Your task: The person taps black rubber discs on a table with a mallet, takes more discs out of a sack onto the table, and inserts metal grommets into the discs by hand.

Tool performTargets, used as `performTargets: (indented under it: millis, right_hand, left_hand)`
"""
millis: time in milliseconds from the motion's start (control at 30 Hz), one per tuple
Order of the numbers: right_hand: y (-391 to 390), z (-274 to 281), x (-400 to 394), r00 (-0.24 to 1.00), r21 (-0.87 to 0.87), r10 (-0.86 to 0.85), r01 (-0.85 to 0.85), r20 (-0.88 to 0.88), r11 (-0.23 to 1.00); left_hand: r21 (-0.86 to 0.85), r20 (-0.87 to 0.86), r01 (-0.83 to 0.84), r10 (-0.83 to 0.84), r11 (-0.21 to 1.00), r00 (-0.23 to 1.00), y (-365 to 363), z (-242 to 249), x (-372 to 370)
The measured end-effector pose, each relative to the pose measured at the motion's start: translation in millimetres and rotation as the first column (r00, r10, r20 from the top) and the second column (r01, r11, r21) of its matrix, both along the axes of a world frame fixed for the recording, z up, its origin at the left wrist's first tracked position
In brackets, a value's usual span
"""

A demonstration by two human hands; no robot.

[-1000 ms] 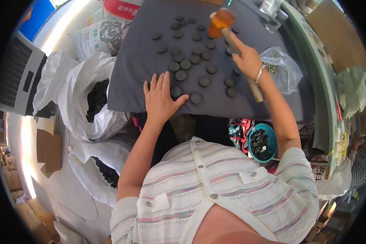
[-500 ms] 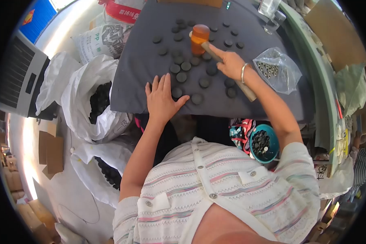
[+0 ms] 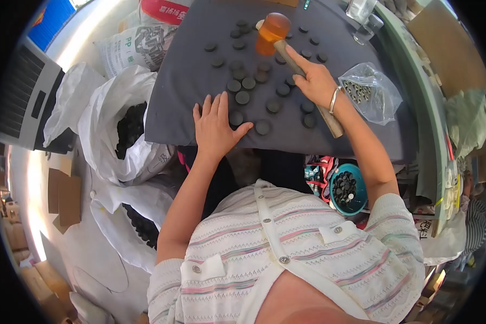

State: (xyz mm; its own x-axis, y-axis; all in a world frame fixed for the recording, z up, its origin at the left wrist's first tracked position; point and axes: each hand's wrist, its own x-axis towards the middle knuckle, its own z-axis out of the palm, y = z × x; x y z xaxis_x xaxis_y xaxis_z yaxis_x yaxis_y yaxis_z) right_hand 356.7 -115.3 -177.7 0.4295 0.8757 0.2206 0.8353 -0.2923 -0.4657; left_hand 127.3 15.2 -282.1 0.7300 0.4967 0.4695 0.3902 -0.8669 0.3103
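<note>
My right hand [image 3: 314,83] is closed around the wooden handle of a mallet with an orange, see-through head [image 3: 274,33]. The mallet's head is over the far middle of the dark cloth-covered table [image 3: 183,100], above some of the black discs there. My left hand [image 3: 217,121] lies flat on the cloth near the front edge, its fingers stretched forward and its thumb out to the right. Close to that thumb are two black discs, one [image 3: 236,118] beside the hand and another [image 3: 262,127] just past the thumb tip. Several more discs [image 3: 248,82] are scattered over the cloth.
A clear plastic bag of small metal parts [image 3: 370,94] lies at the table's right, with clear cups [image 3: 368,29] behind it. White sacks [image 3: 100,116] holding black pieces stand on the left. Below the table's right side sits a teal bucket [image 3: 366,189] of black pieces.
The mallet's head has risen and moved slightly to the far right, along with my right hand. My left hand stays at the same place on the cloth.
</note>
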Motion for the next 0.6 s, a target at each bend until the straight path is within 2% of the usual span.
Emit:
performTargets:
  millis: [67,100,233,333,433,533,600]
  right_hand:
    - [1,-29,-2,0.992,-0.125,0.03,-0.014,0.126,0.992]
    - [2,-37,-4,0.987,-0.215,-0.051,0.084,0.155,0.973]
    - [0,-12,3,0.997,-0.25,-0.062,0.071,0.046,0.966]
    - [-22,1,-12,1.0,-0.007,-0.009,0.009,0.003,1.0]
    - [-33,-33,-20,0.981,-0.083,0.095,-0.081,0.17,0.993]
    - [-29,-30,-20,0.998,-0.106,0.053,-0.056,-0.033,0.993]
    - [-35,-20,-28,0.997,-0.063,0.028,-0.033,-0.069,0.997]
  left_hand:
    - [-0.001,-0.013,0.005,-0.005,1.0,1.0,-2,2,-1]
    - [-0.003,-0.028,0.014,-0.014,1.0,1.0,-2,3,-3]
    - [0.015,0.0,0.016,-0.016,1.0,1.0,1,3,-1]
    - [0.024,0.011,0.009,-0.009,1.0,1.0,1,0,0]
    - [0.022,-0.008,0.004,-0.003,1.0,1.0,0,3,1]
    - [0.01,-0.018,0.001,-0.001,1.0,1.0,1,4,0]
    - [0.022,-0.023,0.013,-0.012,1.0,1.0,0,1,-4]
